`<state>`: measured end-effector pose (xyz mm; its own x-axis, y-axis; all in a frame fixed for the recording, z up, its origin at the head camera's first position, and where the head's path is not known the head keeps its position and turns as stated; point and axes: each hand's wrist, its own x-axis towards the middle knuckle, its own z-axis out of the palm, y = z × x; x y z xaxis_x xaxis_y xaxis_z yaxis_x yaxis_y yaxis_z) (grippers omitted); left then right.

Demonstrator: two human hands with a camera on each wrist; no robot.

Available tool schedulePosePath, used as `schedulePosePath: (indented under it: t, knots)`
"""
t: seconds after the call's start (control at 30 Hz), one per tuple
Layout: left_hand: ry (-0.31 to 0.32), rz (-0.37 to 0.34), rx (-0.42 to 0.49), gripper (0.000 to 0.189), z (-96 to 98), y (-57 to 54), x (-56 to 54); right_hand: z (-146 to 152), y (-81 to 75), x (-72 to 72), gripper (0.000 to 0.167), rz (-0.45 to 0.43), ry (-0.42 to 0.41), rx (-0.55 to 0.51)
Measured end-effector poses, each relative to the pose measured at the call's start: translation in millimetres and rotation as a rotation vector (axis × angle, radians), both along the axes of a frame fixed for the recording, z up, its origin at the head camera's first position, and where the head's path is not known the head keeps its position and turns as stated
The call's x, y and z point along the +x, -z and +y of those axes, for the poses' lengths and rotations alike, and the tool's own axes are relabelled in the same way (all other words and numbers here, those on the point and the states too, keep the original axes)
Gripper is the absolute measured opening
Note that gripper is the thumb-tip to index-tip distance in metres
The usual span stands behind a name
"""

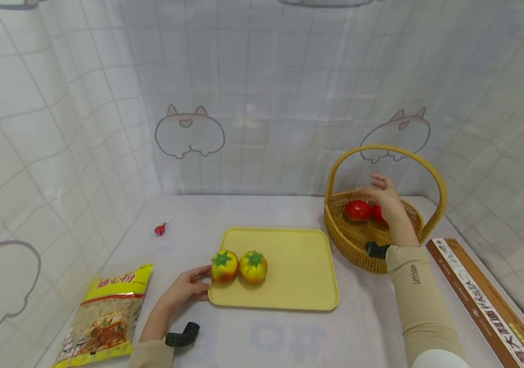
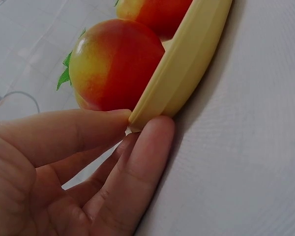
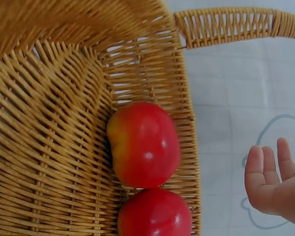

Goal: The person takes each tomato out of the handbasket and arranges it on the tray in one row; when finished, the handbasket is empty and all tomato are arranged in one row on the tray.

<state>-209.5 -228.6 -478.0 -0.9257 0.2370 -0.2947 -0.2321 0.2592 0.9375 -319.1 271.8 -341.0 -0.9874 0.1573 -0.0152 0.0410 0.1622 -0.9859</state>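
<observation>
The fingers (image 2: 147,157) of the left hand (image 1: 184,289) pinch the left rim of a yellow tray (image 1: 299,271), the thumb on the upper edge and the other fingers under the side. The gap between thumb and fingertips is just the rim's thickness. Close by the thumb sits a yellow-red fruit (image 1: 224,266) with a green leafy top; whether the thumb touches it, I cannot tell. A second such fruit (image 1: 253,267) sits just to its right, both on the tray's left part.

On the far right, the fingers of the right hand (image 1: 387,199) are apart, loosely bent, and hold nothing. This hand hovers over a wicker basket (image 1: 349,245) with a tall arched handle. Two red apples lie touching along the basket's far side: a left apple (image 1: 358,210) and a right apple (image 1: 378,214), partly covered by the hand in the head view.

Farther out on the desk (image 1: 225,332), a yellow food bag (image 1: 110,317) lies near left, a small red lollipop (image 1: 160,229) far left, and a long brown pasta box (image 1: 487,301) near right.
</observation>
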Motion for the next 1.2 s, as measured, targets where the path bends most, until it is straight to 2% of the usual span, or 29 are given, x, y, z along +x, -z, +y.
schedulePosePath:
  t: [0.23,0.47,0.6,0.93,1.03,1.2]
  knots:
    - [0.015,-0.002,0.000,0.069,-1.7,4.0,2.6,1,12.2,-8.1,0.072,-0.006,0.020,-0.029]
    - [0.001,0.004,0.001,0.067,-1.0,1.1,1.9,1,19.9,-19.3,0.070,0.002,0.019,-0.008]
    - [0.015,0.010,-0.003,0.068,-1.7,1.2,1.2,4,26.3,-25.6,0.073,-0.011,0.000,0.000]
    - [0.030,0.006,-0.003,0.069,-1.1,1.2,6.0,6,48.3,-30.7,0.073,-0.042,-0.015,0.014]
    - [0.027,0.004,-0.003,0.069,-1.9,1.2,5.6,5,50.2,-32.2,0.074,-0.054,-0.037,0.028]
    - [0.022,0.000,-0.008,0.071,-3.0,1.3,4.4,3,49.1,-32.2,0.078,-0.093,-0.133,0.097]
